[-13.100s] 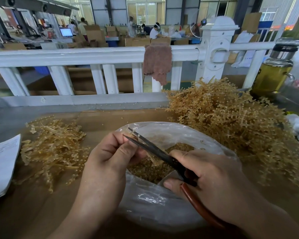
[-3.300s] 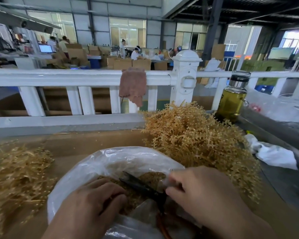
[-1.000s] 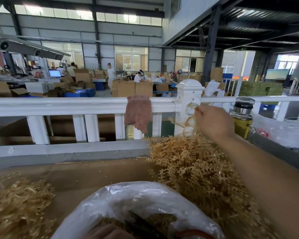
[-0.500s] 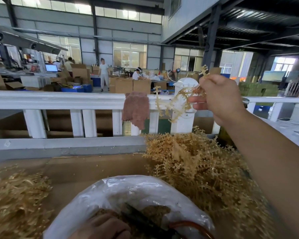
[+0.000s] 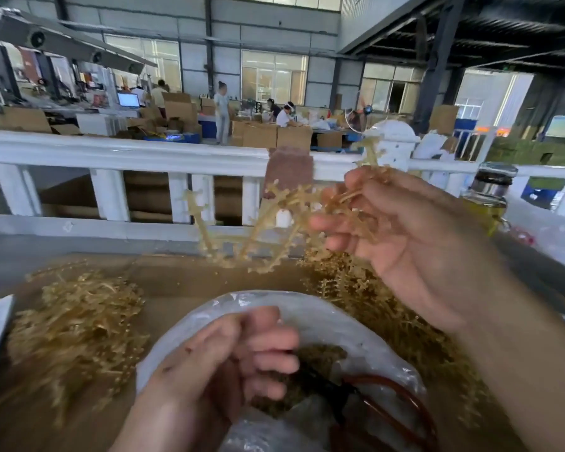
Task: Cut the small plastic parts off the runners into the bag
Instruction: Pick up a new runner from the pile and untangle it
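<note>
The right hand is up in the air. Its fingers pinch a runner with small parts on it, high above the bag. The left hand is over the bag, fingers loosely curled, holding nothing. Scissors lie in the bag. 2 heaps sit beside it: the left pile and the right pile.

The right hand, pinching a runner pulled from the pile, has come down from the upper centre to the middle right. The left hand has risen into the lower centre over the bag, fingers loosely curled.
</note>
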Motion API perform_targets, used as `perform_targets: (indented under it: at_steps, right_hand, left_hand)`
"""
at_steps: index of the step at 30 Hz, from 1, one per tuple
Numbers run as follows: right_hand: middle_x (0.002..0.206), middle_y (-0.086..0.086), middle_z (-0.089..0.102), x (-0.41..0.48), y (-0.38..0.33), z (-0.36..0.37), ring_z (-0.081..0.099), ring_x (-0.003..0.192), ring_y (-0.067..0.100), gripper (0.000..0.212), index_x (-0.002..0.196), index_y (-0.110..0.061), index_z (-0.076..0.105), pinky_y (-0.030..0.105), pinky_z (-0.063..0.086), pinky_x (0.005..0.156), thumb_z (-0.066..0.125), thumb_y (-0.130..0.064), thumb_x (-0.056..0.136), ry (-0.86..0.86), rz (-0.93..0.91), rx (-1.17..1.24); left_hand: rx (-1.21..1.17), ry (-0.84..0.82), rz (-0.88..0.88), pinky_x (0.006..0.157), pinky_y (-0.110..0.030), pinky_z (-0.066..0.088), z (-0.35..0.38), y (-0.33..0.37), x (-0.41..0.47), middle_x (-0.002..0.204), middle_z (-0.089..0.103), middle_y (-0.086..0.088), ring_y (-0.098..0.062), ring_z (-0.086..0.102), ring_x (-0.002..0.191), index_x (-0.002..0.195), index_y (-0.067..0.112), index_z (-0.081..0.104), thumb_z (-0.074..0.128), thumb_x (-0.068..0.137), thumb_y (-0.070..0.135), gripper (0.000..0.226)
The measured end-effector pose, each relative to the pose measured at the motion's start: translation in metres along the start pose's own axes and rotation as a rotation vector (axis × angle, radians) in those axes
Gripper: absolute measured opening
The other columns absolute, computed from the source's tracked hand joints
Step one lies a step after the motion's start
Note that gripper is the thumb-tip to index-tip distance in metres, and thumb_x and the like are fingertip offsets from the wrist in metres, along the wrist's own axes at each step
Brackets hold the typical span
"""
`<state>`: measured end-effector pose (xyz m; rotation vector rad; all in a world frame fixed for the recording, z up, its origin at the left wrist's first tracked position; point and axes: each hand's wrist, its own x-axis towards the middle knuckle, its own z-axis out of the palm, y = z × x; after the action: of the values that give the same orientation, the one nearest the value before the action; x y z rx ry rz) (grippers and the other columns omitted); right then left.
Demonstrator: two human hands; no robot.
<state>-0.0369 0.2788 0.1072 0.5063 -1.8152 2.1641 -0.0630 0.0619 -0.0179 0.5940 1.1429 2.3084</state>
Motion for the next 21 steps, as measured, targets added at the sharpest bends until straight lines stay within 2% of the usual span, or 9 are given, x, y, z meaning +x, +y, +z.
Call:
perform_targets:
  at_steps: [1, 3, 4, 5, 7, 9, 13, 16, 21]
  right_hand:
    - [0.102, 0.012, 0.074, -0.007, 0.008, 0.004, 0.073, 0.092, 0.033, 0.012, 0.090, -0.016, 0.077, 0.036, 0.058, 0.069, 0.066, -0.018, 0.084, -0.061, 0.002, 0.027]
    - [0.104, 0.012, 0.074, -0.021, 0.024, 0.011, 0.072, 0.093, 0.030, 0.016, 0.089, -0.017, 0.078, 0.037, 0.056, 0.072, 0.070, -0.013, 0.077, -0.171, -0.005, 0.055]
    - [0.105, 0.012, 0.073, -0.028, 0.031, 0.012, 0.070, 0.094, 0.030, 0.020, 0.091, -0.017, 0.079, 0.039, 0.055, 0.073, 0.068, -0.011, 0.075, -0.216, -0.014, 0.046]
    - [0.106, 0.013, 0.073, -0.035, 0.037, 0.012, 0.069, 0.095, 0.030, 0.024, 0.093, -0.017, 0.079, 0.041, 0.055, 0.074, 0.064, -0.009, 0.077, -0.246, -0.031, 0.001]
    - [0.107, 0.017, 0.072, -0.045, 0.045, 0.009, 0.068, 0.093, 0.034, 0.031, 0.099, -0.022, 0.079, 0.047, 0.054, 0.079, 0.058, -0.010, 0.080, -0.262, -0.052, -0.143]
    - [0.107, 0.021, 0.071, -0.050, 0.051, 0.007, 0.068, 0.089, 0.038, 0.032, 0.102, -0.021, 0.079, 0.051, 0.054, 0.081, 0.059, -0.011, 0.080, -0.220, -0.040, -0.190]
    - [0.122, 0.020, 0.064, -0.057, 0.060, 0.009, 0.064, 0.100, 0.041, 0.029, 0.101, -0.011, 0.074, 0.047, 0.054, 0.080, 0.065, -0.006, 0.074, -0.211, 0.063, 0.164]
    - [0.127, 0.021, 0.055, -0.065, 0.066, 0.010, 0.057, 0.116, 0.040, 0.036, 0.113, -0.002, 0.061, 0.055, 0.051, 0.088, 0.069, -0.023, 0.084, -0.198, 0.207, 0.612]
    - [0.137, 0.032, 0.053, -0.074, 0.080, 0.010, 0.068, 0.098, 0.036, 0.073, 0.141, 0.001, 0.048, 0.042, 0.061, 0.074, 0.053, -0.053, 0.092, -0.109, 0.574, 0.617]
  left_hand:
    - [-0.203, -0.085, -0.037, 0.058, -0.044, 0.060, 0.001, 0.004, 0.000, 0.109, 0.068, -0.040, -0.043, 0.074, 0.082, 0.108, -0.005, 0.076, 0.098, 0.052, 0.052, 0.083]
    - [-0.480, -0.156, -0.119, 0.085, -0.055, 0.056, -0.002, 0.011, -0.003, 0.127, 0.054, -0.049, -0.051, 0.066, 0.106, 0.134, -0.019, 0.051, 0.059, 0.096, 0.060, 0.088]
    - [-0.528, -0.112, -0.128, 0.093, -0.056, 0.053, -0.006, 0.013, -0.006, 0.132, 0.051, -0.048, -0.052, 0.063, 0.113, 0.143, -0.017, 0.041, 0.039, 0.099, 0.071, 0.099]
    - [-0.572, -0.134, -0.139, 0.095, -0.053, 0.055, -0.008, 0.012, -0.008, 0.134, 0.055, -0.042, -0.047, 0.065, 0.114, 0.147, -0.011, 0.039, 0.039, 0.096, 0.077, 0.102]
    - [-0.476, -0.169, -0.120, 0.089, -0.040, 0.061, -0.015, 0.016, -0.015, 0.134, 0.064, -0.027, -0.033, 0.071, 0.109, 0.145, -0.003, 0.050, 0.060, 0.089, 0.072, 0.094]
    - [-0.247, -0.043, -0.067, 0.073, -0.033, 0.064, -0.013, 0.020, -0.021, 0.129, 0.068, -0.022, -0.024, 0.076, 0.094, 0.134, 0.000, 0.063, 0.084, 0.074, 0.060, 0.087]
    - [0.159, 0.150, 0.012, 0.063, -0.024, 0.060, -0.001, 0.022, -0.021, 0.114, 0.077, -0.011, -0.013, 0.076, 0.079, 0.109, 0.020, 0.080, 0.097, 0.038, 0.065, 0.086]
    - [0.244, 0.128, 0.051, 0.066, -0.026, 0.061, 0.003, 0.023, -0.018, 0.108, 0.078, -0.007, -0.014, 0.076, 0.082, 0.102, 0.031, 0.081, 0.095, 0.036, 0.068, 0.077]
    - [0.267, 0.163, 0.096, 0.095, -0.047, 0.058, -0.008, 0.019, -0.018, 0.124, 0.071, -0.021, -0.038, 0.067, 0.110, 0.116, 0.028, 0.077, 0.095, 0.051, 0.058, 0.074]
